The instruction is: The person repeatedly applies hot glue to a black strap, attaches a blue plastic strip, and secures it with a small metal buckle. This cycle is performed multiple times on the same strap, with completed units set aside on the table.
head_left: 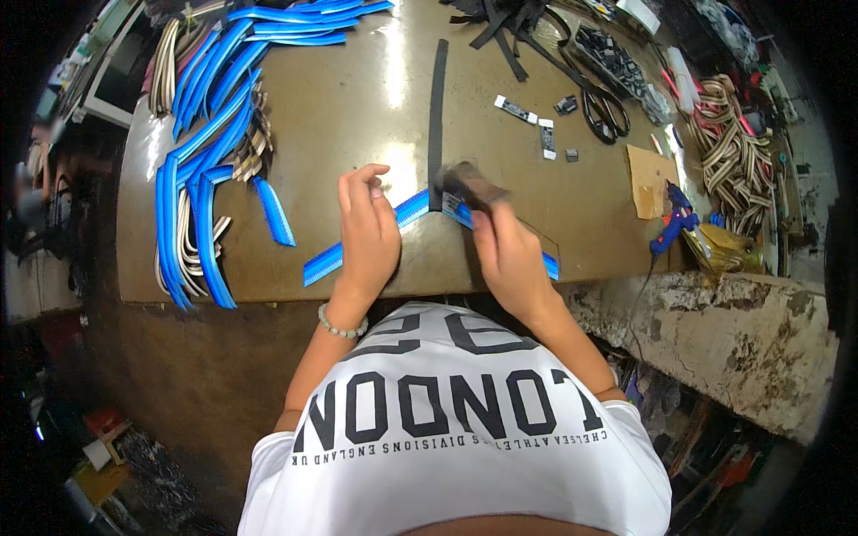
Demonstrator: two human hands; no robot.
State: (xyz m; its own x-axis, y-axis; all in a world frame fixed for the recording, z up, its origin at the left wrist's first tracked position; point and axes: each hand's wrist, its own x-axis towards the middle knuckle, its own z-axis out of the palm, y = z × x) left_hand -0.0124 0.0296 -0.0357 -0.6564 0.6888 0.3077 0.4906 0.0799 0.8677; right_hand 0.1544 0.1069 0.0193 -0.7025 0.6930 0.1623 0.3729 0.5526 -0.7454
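A blue strap with pale edging [323, 265] lies bent across the table before me, its two ends slanting down to the left and right. At its peak it meets the lower end of a long black strip [437, 116]. My left hand [369, 223] is over the strap's left part, fingers loosely bent and apart, holding nothing that I can see. In my right hand [509, 255] is a dark brown blocky object [475, 185], smeared by motion, just right of the join. A small black-and-white label lies on the strap beneath it. The right hand covers part of the strap's right side.
Bundled blue straps [210, 152] fill the left side. Scissors [605, 114], loose labels [547, 139], a tray of small black pieces [611, 61] and cardboard [651, 181] lie right. A blue glue gun [675, 221] sits near striped straps [728, 165].
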